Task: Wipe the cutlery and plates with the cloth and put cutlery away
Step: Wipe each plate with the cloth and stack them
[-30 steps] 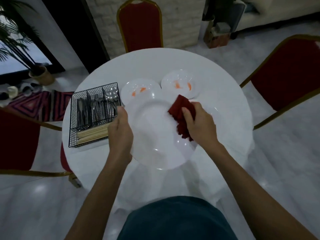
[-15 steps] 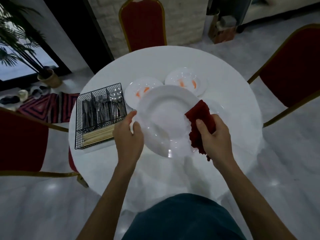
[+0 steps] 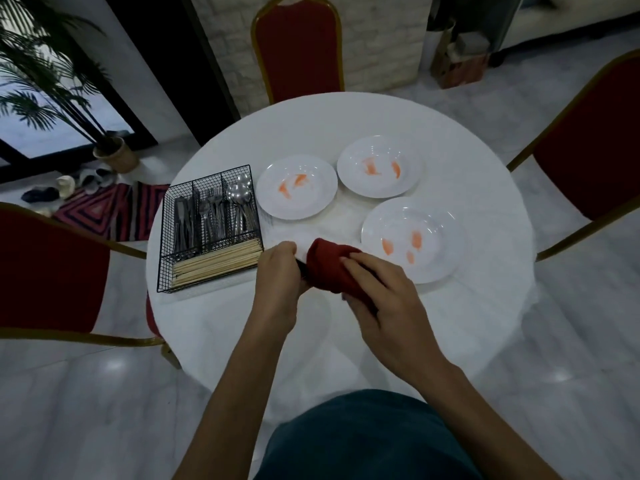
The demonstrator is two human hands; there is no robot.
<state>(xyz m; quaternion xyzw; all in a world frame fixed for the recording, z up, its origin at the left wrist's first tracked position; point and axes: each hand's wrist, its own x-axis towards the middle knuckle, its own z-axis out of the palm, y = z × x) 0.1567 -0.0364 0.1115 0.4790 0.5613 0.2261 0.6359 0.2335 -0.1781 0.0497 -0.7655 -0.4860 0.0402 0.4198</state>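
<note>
Round table point(image 3: 346, 126) — three plates point(image 3: 296, 202), cutlery basket point(image 3: 165, 244)

We log red-padded gold-framed chairs point(image 3: 298, 46) at 12, 3, 9 o'clock; potted green palm plant point(image 3: 38, 71) at 10; striped woven rug point(image 3: 114, 209) by its pot.

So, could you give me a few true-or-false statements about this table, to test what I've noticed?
1. Three white plates lie on the table, each with orange smears. True.
2. The cloth is blue. False: it is dark red.
3. The wire cutlery basket stands to the left of the plates. True.
4. The right hand lies flat and empty on the table. False: its fingers are curled round the cloth.
5. The basket holds only spoons. False: it holds knives, forks and spoons, with chopsticks along its near side.
</note>
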